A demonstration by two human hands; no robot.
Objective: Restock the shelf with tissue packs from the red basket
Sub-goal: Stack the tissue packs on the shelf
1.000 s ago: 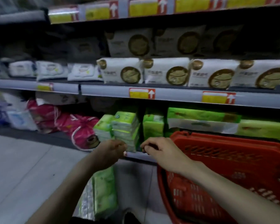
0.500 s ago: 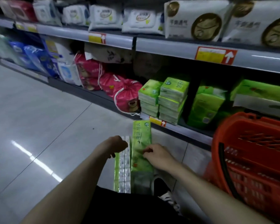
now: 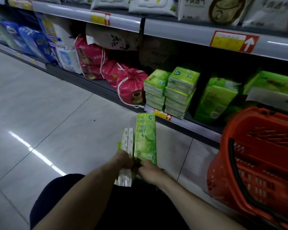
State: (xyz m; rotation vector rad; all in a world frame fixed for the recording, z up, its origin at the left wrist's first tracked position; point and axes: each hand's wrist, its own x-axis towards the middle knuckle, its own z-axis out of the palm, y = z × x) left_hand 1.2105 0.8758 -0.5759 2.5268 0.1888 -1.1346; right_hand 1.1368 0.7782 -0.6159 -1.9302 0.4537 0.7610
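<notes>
Two long green tissue packs stand on end on the floor in front of me. My left hand (image 3: 123,159) grips the left tissue pack (image 3: 128,143), whose white pack ends face me. My right hand (image 3: 150,170) holds the lower end of the right tissue pack (image 3: 145,138), green with printed leaves. The red basket (image 3: 259,160) stands on the floor at the right, next to the shelf; its inside is only partly visible. Two stacks of small green tissue packs (image 3: 170,90) sit on the bottom shelf (image 3: 189,126) just beyond my hands.
Pink drawstring bags (image 3: 131,87) and blue and white packs (image 3: 40,42) fill the bottom shelf to the left. Larger green packs (image 3: 218,97) stand right of the stacks. An upper shelf (image 3: 181,32) carries white packs. Grey tiled floor (image 3: 40,113) spreads to the left.
My hands left the stacks on the shelf and came down to the two long packs on the floor. Both hands have closed on them, and the view has dropped and swung left.
</notes>
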